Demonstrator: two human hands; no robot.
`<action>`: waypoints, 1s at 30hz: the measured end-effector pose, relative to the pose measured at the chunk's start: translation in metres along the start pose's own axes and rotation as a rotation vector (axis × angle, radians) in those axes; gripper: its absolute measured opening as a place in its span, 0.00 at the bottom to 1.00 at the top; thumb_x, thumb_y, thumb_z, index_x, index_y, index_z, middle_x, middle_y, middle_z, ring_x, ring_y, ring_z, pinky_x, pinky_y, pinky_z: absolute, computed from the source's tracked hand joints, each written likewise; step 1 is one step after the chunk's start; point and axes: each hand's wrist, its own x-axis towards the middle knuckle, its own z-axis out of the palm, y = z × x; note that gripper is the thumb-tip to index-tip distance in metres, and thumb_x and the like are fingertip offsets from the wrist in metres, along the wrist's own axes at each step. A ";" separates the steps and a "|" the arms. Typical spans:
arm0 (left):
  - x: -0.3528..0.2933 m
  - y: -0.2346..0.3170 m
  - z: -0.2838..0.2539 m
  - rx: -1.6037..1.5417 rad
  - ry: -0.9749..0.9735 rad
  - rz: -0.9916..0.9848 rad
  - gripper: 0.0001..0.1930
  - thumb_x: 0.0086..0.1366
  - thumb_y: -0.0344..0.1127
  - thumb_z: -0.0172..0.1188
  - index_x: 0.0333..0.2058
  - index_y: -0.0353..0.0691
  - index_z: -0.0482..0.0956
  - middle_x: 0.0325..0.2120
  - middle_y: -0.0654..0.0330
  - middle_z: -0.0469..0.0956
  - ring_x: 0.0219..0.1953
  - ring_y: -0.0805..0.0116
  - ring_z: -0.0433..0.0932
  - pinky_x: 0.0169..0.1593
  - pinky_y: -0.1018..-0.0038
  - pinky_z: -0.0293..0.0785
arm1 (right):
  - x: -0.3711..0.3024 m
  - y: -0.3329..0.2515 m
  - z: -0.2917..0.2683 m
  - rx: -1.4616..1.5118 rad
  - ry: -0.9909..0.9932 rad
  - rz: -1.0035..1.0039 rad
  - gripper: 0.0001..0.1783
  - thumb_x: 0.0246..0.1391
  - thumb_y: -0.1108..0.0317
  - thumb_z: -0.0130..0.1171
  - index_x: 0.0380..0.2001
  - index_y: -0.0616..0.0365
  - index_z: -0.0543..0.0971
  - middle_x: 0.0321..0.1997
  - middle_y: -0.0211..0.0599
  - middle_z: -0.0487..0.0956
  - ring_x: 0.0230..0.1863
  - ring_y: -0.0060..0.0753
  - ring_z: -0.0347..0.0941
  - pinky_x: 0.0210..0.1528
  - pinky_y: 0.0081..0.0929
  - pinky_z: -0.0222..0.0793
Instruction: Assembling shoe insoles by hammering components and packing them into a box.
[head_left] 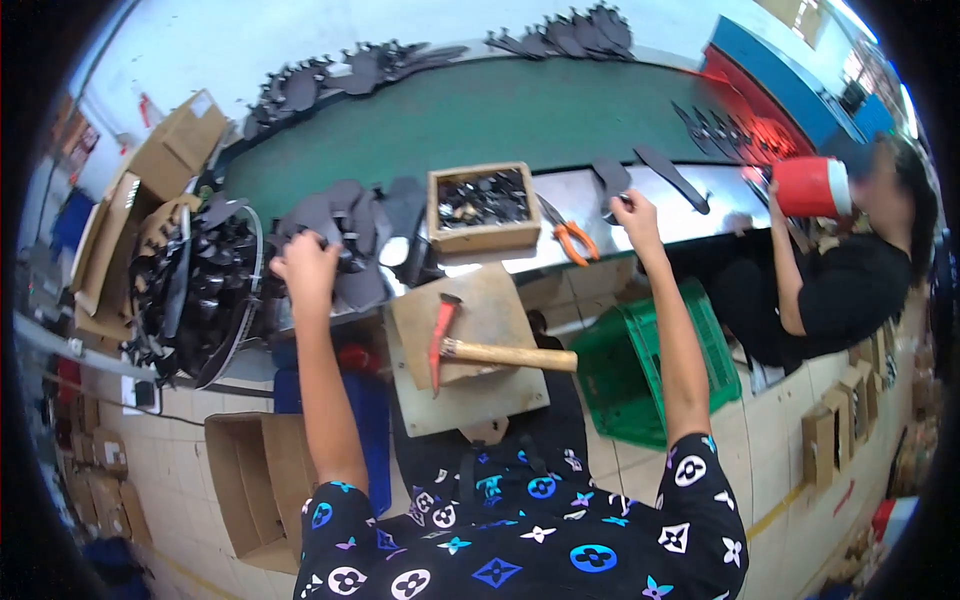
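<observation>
Dark grey soles (345, 205) lie heaped at left, beyond a red-headed hammer (510, 355) on a near board (495, 305). The left hand (307, 262) touches the heap, its grip hidden; the right hand (636, 222) pinches a single sole (610, 177). Between them sit a parts box (487, 240) and orange-handled pliers (573, 243); farther stretches a green conveyor belt (450, 115).

I can read no text, number or sign around me; the small pale mark (201, 104) on the tan cardboard box (190, 140) is blurred.
</observation>
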 end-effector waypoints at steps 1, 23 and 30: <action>-0.003 -0.002 -0.001 0.011 -0.174 -0.079 0.22 0.57 0.45 0.66 0.44 0.36 0.74 0.42 0.51 0.76 0.49 0.51 0.74 0.52 0.46 0.61 | -0.004 -0.023 -0.002 0.230 0.016 0.205 0.15 0.57 0.60 0.61 0.32 0.63 0.77 0.26 0.39 0.78 0.23 0.27 0.74 0.25 0.26 0.68; -0.151 0.074 -0.042 -1.699 -0.482 -0.074 0.15 0.74 0.34 0.46 0.54 0.31 0.66 0.40 0.52 0.79 0.35 0.74 0.79 0.40 0.79 0.75 | -0.275 -0.096 0.035 -0.395 -0.190 -0.172 0.26 0.43 0.48 0.72 0.31 0.59 0.76 0.29 0.44 0.74 0.32 0.47 0.72 0.32 0.40 0.71; -0.135 0.100 0.009 -0.343 -0.122 0.276 0.35 0.59 0.38 0.63 0.63 0.39 0.61 0.57 0.50 0.62 0.60 0.47 0.58 0.59 0.49 0.56 | -0.336 -0.033 -0.021 -0.063 0.054 0.092 0.19 0.53 0.61 0.66 0.18 0.58 0.69 0.13 0.37 0.66 0.14 0.30 0.66 0.18 0.29 0.62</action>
